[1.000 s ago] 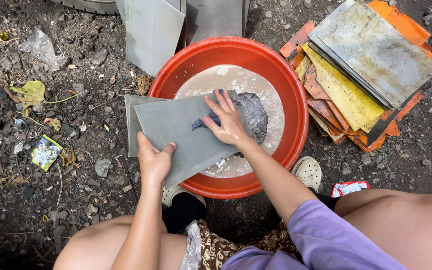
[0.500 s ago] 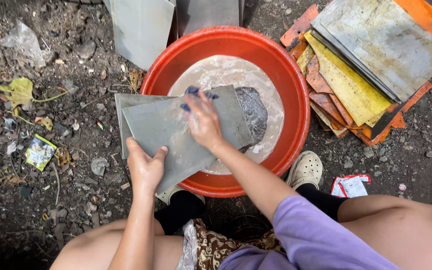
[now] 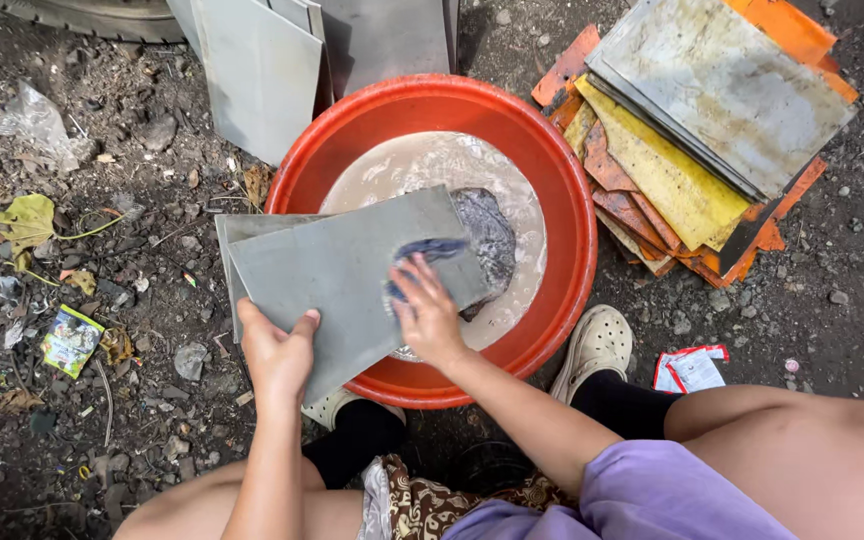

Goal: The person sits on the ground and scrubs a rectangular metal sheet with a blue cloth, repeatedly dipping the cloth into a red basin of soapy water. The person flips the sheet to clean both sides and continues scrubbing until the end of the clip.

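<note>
Ground (image 3: 102, 420): dark soil w/ gravel, dead leaves, scraps of plastic wrapper. Stack of flat sheets (image 3: 712, 130), upper right: grey, yellow and orange plates, stained, lying just beside the basin. Leaning grey sheets (image 3: 272, 70), top centre: upright behind the basin, surfaces plain and even in tone. Red plastic basin (image 3: 567, 250), centre: round, holds cloudy, foamy grey-brown water approx. to mid-depth; a dark wet lump, prob. cloth, lies partly sunk at the sheet's far edge. Grey metal sheet (image 3: 322, 280): rests tilted across the basin's near-left rim, far end over the water, near end projecting outside; a second sheet edge seems to lie under it, cannot tell for sure. Left hand (image 3: 280, 355): grip closed on the sheet's near edge, thumb on top, fingers under, steadying it. Right hand (image 3: 430, 318): fingers pressed flat on a dark scrub pad (image 3: 422, 252) against the sheet's upper face, i.e. grip bearing down on the pad rather than wrapped round it. Pale clogs, e.g. the right one (image 3: 597, 345), planted near the basin's front. Step in hand, judged: scrubbing one face of the sheet over the wash water. Next move, judged, calls for firm hold at the near edge so the sheet does not slide into the basin, plus even pad pressure toward the still-unrubbed near-left portion.
</note>
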